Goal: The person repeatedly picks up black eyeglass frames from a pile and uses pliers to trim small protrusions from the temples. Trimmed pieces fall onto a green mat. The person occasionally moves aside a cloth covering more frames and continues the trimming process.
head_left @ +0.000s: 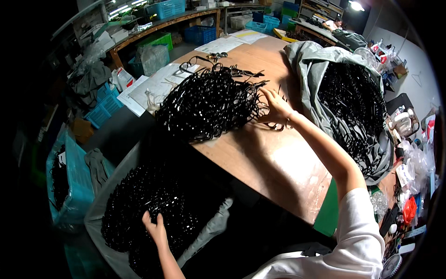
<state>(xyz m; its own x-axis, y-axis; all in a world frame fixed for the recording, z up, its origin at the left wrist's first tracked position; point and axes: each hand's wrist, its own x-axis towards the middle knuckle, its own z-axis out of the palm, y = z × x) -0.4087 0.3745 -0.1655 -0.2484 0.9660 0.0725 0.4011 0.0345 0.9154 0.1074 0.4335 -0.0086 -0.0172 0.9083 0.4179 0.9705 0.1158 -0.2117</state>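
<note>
White sleeve, right hand (277, 108) at black hanger pile (209, 104) on desk (274, 162); left hand (155, 226) in lower sack (153, 209).
Right fingers pinching glossy, tangled strands at pile edge; left fingers spread flat, holding nothing. Best teased free singly, not yanked.

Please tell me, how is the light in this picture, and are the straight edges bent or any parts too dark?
Head view: ceiling lamp glares; wooden table edges bow from fisheye; corners go black; bag of black hangers under left hand is dark, details lost; right hand well lit.
</note>
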